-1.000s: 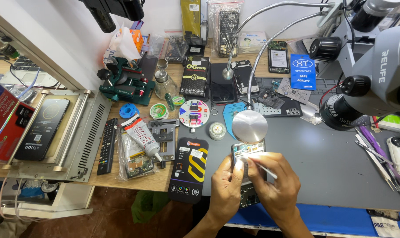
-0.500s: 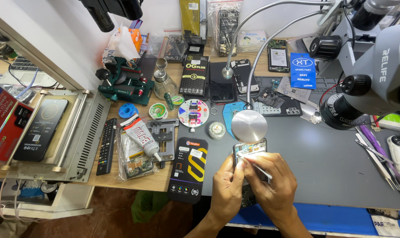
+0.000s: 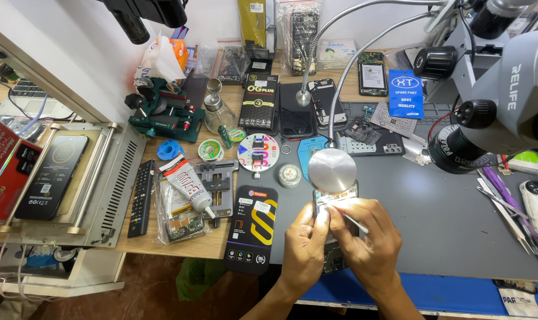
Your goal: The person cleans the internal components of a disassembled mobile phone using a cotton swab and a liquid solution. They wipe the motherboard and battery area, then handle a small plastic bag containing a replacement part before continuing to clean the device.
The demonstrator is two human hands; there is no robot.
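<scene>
An opened smartphone (image 3: 334, 198) lies on the grey work mat (image 3: 435, 219) under a round gooseneck lamp head (image 3: 332, 170). My left hand (image 3: 304, 243) grips the phone's left edge, thumb on its lit upper part. My right hand (image 3: 367, 237) holds a thin white tool (image 3: 353, 221), its tip pointing at the top of the phone. The lower half of the phone is hidden behind my hands.
A black and yellow screen-protector box (image 3: 252, 228) lies left of my hands. Glue tube (image 3: 186, 185), metal jig (image 3: 217, 188), remote (image 3: 141, 198) and laminating machine (image 3: 97, 184) sit further left. Microscope (image 3: 494, 101) stands at right, tweezers (image 3: 506, 210) below it. Phones and parts crowd the back.
My hands and the phone stay almost where they were; the fingers have shifted only slightly over the phone's top edge.
</scene>
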